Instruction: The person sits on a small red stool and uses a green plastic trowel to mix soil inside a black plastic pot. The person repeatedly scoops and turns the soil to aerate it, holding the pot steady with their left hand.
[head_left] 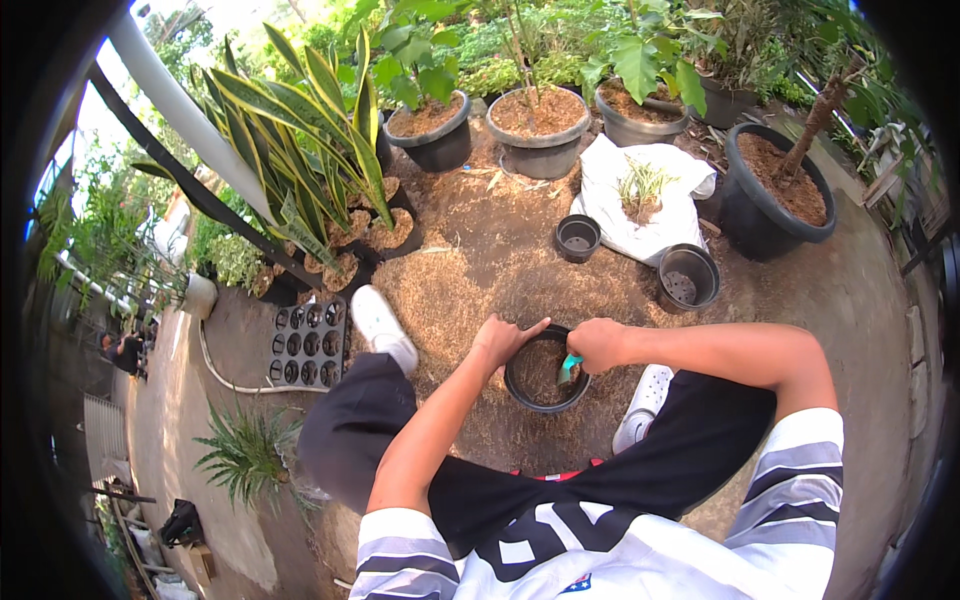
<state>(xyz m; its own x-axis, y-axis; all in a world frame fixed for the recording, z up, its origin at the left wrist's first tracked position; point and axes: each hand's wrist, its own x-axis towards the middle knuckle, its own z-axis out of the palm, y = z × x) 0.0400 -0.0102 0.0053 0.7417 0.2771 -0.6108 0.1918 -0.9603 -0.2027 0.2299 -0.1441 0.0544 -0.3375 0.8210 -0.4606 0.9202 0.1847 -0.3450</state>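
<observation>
Between my feet stands a round black plastic pot (545,407), with brown loose soil mix inside it. My left hand (500,342) grips the pot's far left rim, its thumb stretched along the edge and its other fingers partly hidden. Closed around the teal handle of a small hand trowel (566,369), my right hand (597,345) is at the pot's right rim. The trowel's blade points down into the pot, close to the inner right wall.
Two empty black pots (577,240) (688,278) stand ahead, beside a white sack (600,185) bearing a small plant clump (643,190). Large potted plants line the back. Snake plants (310,130) and a black seedling tray (308,345) are at left. Loose brown material covers the ground.
</observation>
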